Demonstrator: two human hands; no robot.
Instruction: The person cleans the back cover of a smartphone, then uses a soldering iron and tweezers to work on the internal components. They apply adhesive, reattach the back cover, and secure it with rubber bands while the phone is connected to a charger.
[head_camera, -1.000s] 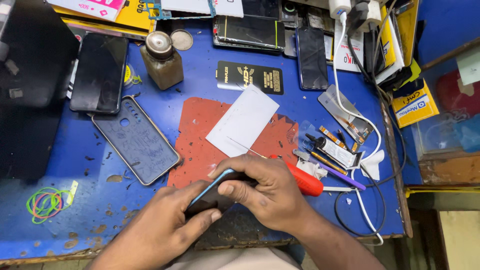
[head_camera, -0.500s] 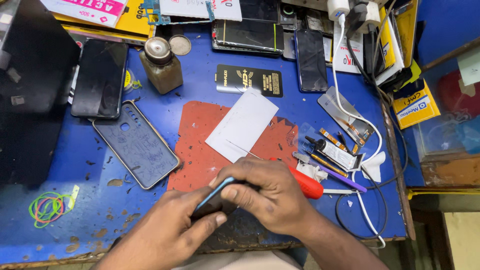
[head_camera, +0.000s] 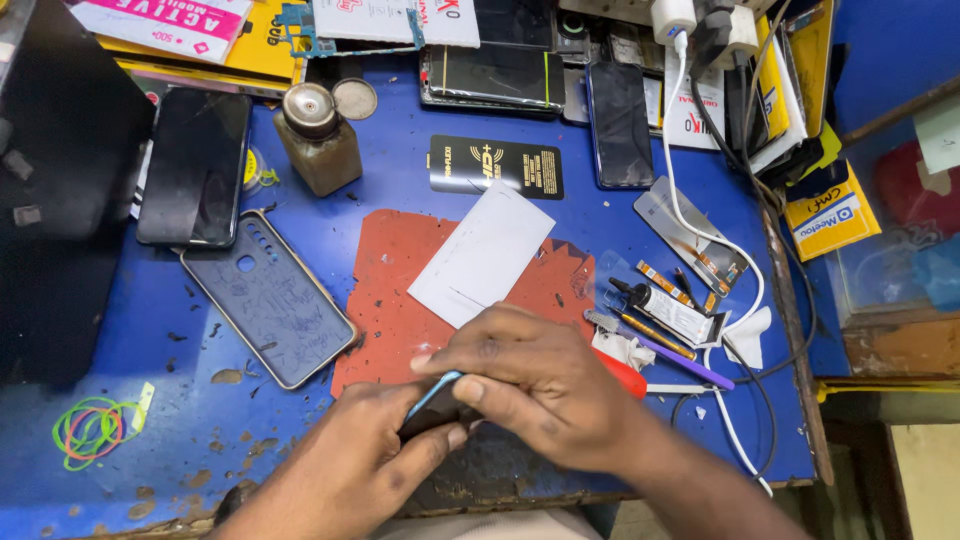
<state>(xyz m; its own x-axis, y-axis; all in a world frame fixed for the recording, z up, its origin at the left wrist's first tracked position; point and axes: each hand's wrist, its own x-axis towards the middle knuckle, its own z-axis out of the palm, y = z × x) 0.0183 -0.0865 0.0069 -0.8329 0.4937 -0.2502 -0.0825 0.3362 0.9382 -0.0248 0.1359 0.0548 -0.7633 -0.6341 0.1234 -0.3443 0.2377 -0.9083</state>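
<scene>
Both hands grip a blue-edged phone (head_camera: 437, 400) at the near edge of the red mat (head_camera: 400, 300). The left hand (head_camera: 350, 465) cradles it from below, fingers curled around it. The right hand (head_camera: 535, 385) covers it, fingers closed on its top edge.

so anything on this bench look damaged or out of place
Yes. The red mat is ragged at its edges and speckled with dark bits, and the blue tabletop is worn, with brown patches near the rubber bands. Both the left hand and right hand grip a blue-edged phone.
</scene>
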